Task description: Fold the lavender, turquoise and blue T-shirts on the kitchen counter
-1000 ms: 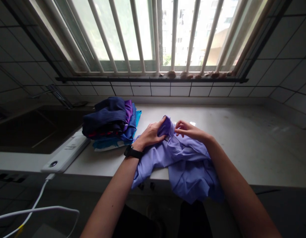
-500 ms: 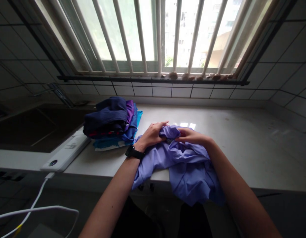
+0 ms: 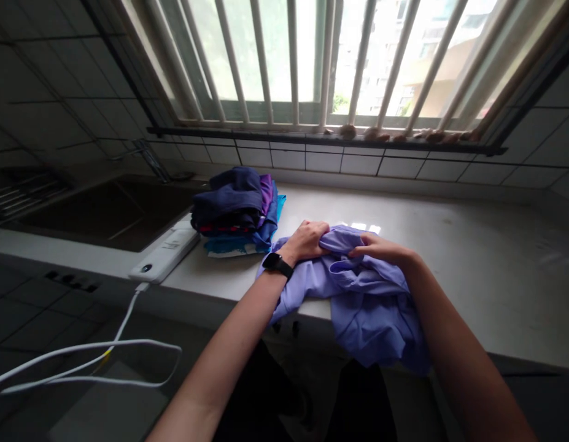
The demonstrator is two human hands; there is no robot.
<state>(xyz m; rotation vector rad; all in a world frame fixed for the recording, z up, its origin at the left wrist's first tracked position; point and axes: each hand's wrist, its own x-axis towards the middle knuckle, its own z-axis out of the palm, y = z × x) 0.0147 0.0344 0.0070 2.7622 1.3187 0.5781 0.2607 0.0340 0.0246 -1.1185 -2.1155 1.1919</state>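
Observation:
A crumpled lavender shirt (image 3: 371, 319) lies on the white counter (image 3: 472, 264), its lower part hanging over the front edge. My left hand (image 3: 309, 239), with a black watch (image 3: 278, 264) on the wrist, is closed on the cloth near the shirt's top. Just to its right, my right hand (image 3: 383, 248) pinches the same raised fold between thumb and fingers. Between the two hands the fabric is bunched up, and some fingertips are hidden in it.
Left of the shirt stands a stack of folded clothes (image 3: 238, 205) in navy, purple and blue. A white power strip (image 3: 167, 248) with a white cable (image 3: 125, 316) lies beside a dark sink (image 3: 88, 215). Behind the counter is a barred window, with several stones (image 3: 347, 131) on its ledge.
The camera view has swung left, so everything sits further right. My hands have spread slightly apart, and the fold between them is stretched wider. Both keep hold of the shirt.

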